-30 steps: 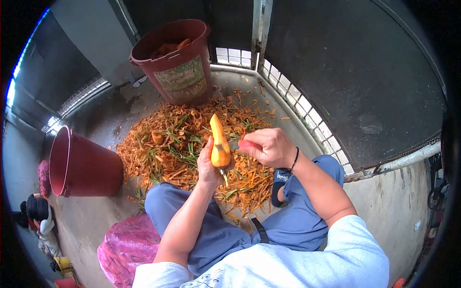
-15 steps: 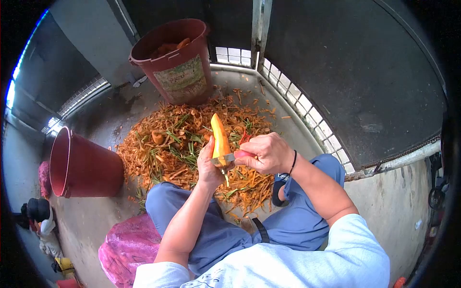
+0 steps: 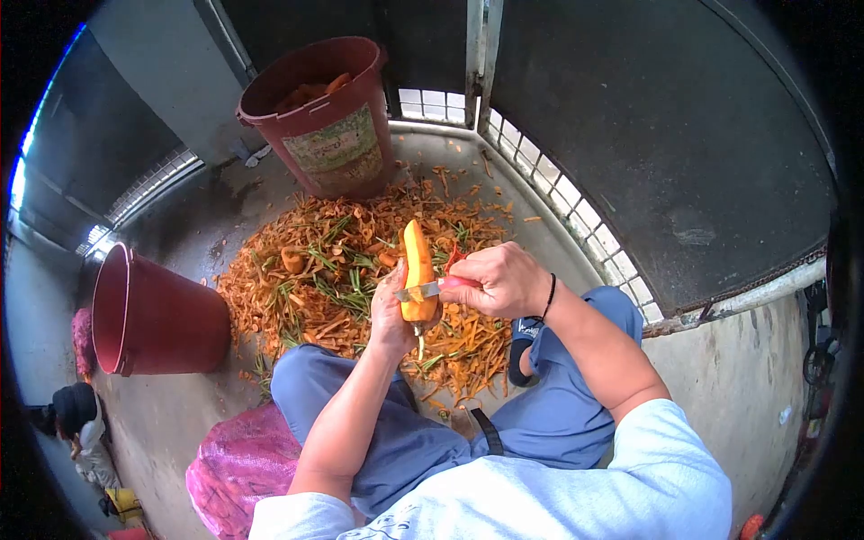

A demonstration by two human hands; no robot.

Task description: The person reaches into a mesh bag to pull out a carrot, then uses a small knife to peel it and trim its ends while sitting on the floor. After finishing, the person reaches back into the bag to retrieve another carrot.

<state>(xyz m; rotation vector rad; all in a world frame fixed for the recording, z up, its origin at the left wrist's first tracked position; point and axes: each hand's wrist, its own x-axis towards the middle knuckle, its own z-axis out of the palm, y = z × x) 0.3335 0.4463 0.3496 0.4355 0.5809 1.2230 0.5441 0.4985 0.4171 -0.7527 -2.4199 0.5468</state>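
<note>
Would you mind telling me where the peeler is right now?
In the head view the peeler sits just left of centre, held in the right hand, its blade across the carrot that the left hand holds above the peelings.

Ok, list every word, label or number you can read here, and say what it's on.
Paper label on the upright bucket: print is there, too blurred to read.
White lettering on the dark sandal by the person's knee: too small to read.
Peeler, carrot, tipped bucket, pink sack: no text visible.
</note>
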